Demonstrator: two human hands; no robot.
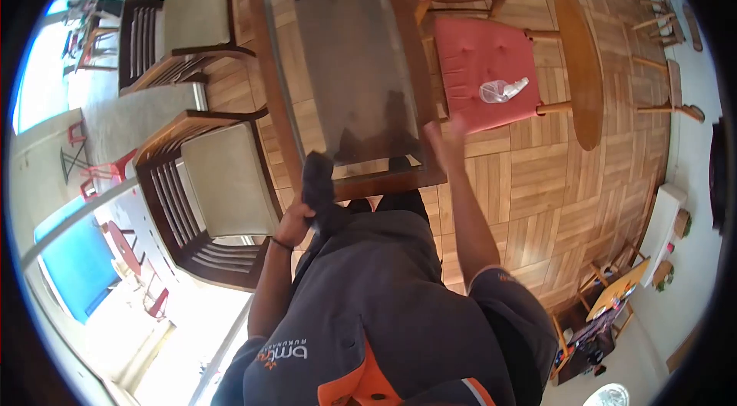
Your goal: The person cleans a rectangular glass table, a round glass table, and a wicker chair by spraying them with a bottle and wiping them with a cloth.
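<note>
Now the left hand point(294, 223) squeezes a dark crumpled cloth point(318, 189) at the wood-framed glass table's point(270, 68) near edge, while the right hand point(447, 141) hovers open nearby, holding nothing.

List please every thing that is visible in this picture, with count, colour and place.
glass table: one, wood frame, centre.
red-cushioned chairs: two, right of the table.
beige-cushioned chairs: two, left of the table.
spray bottle: one, clear, lying on the nearer red cushion.
dark cloth: one, at the table's near edge.
floor: wood parquet.
left hand: grip closed on the dark cloth.
right hand: open, blurred, near the table's right corner.
</note>
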